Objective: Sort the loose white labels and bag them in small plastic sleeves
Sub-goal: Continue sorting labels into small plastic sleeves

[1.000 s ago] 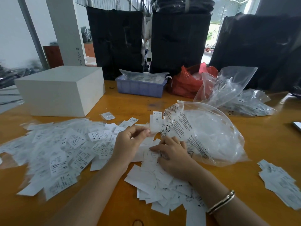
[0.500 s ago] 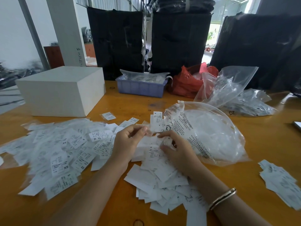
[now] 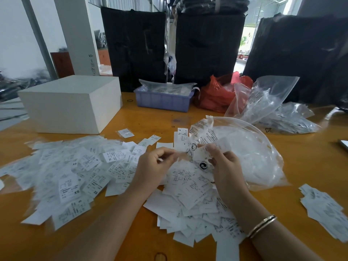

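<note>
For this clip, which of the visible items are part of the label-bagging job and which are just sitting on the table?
In use:
left hand and right hand, holding a small clear sleeve between them
loose white labels beneath the hands
large clear bag of sleeves
bagged labels spread at left

Lying about:
white box
purple tray
red bag
black bundles

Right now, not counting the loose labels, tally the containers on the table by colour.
White box: 1
Purple basket: 1
Red plastic bag: 1
Large clear plastic bags: 3, one beside the hands, one upright, one lying behind
Total: 6
</note>
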Motion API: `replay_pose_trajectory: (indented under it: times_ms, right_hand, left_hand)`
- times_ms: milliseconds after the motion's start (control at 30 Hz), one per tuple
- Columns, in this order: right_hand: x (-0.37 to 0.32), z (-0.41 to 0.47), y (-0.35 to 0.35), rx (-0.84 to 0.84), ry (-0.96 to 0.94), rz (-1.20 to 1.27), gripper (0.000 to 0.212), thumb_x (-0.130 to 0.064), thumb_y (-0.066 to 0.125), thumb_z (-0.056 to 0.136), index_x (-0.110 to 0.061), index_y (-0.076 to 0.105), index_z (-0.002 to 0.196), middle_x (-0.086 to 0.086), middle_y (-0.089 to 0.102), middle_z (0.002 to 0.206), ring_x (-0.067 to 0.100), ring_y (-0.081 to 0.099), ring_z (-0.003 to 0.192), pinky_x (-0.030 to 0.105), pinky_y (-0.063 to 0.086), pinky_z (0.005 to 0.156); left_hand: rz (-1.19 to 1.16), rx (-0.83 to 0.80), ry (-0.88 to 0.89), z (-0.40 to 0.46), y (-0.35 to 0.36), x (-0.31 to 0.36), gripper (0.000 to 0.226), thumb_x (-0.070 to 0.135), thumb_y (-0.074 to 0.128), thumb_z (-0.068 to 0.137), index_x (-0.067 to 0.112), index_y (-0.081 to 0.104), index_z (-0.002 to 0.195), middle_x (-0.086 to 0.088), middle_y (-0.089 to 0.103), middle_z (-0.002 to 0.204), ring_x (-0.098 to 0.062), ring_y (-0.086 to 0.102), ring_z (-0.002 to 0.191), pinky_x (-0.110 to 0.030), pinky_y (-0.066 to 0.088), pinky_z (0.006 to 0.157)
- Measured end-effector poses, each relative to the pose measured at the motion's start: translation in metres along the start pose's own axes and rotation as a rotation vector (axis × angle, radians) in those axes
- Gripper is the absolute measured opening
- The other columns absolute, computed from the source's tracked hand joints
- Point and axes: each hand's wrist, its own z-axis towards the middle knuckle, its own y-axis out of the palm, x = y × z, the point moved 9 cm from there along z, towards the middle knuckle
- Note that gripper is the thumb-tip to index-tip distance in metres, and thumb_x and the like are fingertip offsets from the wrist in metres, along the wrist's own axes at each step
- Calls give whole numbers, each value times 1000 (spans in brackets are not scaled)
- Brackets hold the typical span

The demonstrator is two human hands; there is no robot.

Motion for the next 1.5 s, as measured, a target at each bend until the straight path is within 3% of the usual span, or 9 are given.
replay_pose_trajectory:
  times_ms: [100,233,333,533,1133,1200,1300,1433,1500]
  right_hand:
    - [1,0,-2,18,-2,1,24,-33,73,73,-11,67,75,-4,69,64,6,65,57,15,48,49]
    - [-3,-1,6,-49,-38,33,14,-31,74,68,-23,74,79,8,74,87,22,71,79,27,56,64]
    - [-7,0,4,-19,-86,-21,4,-26,71,74,-28,69,77,-1,72,78,13,69,70,20,53,59]
    - [-12,0,4,-10,-149,-45,26,-13,68,82,-31,61,64,-5,64,70,7,59,64,17,50,59]
    - [-14,-3,14,-95,-217,-212,29,-12,65,86,-34,59,68,-10,60,69,4,55,64,15,47,58]
    - [-14,-3,13,-81,-208,-192,27,-15,64,88,-34,58,68,-11,60,68,4,54,63,16,47,57]
    - [-15,-4,14,-81,-235,-284,17,-21,60,90,-30,58,76,-12,59,68,3,53,62,15,46,57]
    - [-13,-6,19,-114,-243,-368,8,-24,57,92,-21,61,85,-10,65,71,4,58,61,16,48,55]
    - [-11,-5,16,-100,-219,-331,8,-25,58,91,-19,62,87,-6,68,73,8,62,63,17,49,55]
  left_hand:
    - [-37,-25,-11,-2,3,2,20,37,66,80,23,73,92,16,69,77,4,61,69,-7,43,58]
    - [-38,-19,-4,-2,2,7,19,47,61,75,33,69,86,20,68,72,8,58,65,-5,40,56]
    - [-48,-15,12,-2,2,11,27,56,58,72,35,68,86,26,67,72,7,59,65,-5,40,56]
    - [-31,-30,50,-3,5,10,28,41,62,78,20,73,91,16,69,77,4,60,67,-7,43,57]
    - [-34,-19,27,-2,1,10,37,41,57,81,11,74,96,15,70,79,1,64,78,-8,47,68]
    - [-52,-14,14,-2,0,10,35,40,57,82,12,74,95,19,69,73,-4,64,73,-13,48,63]
    - [-57,-8,0,-2,0,11,34,40,55,84,14,74,95,24,69,76,-23,64,71,-35,51,63]
    - [-118,5,-27,-2,-1,7,16,29,58,88,21,72,90,22,70,73,3,66,74,-9,49,65]
    - [-162,1,-43,-2,0,6,17,33,57,85,24,71,88,21,71,75,5,65,76,-7,47,66]
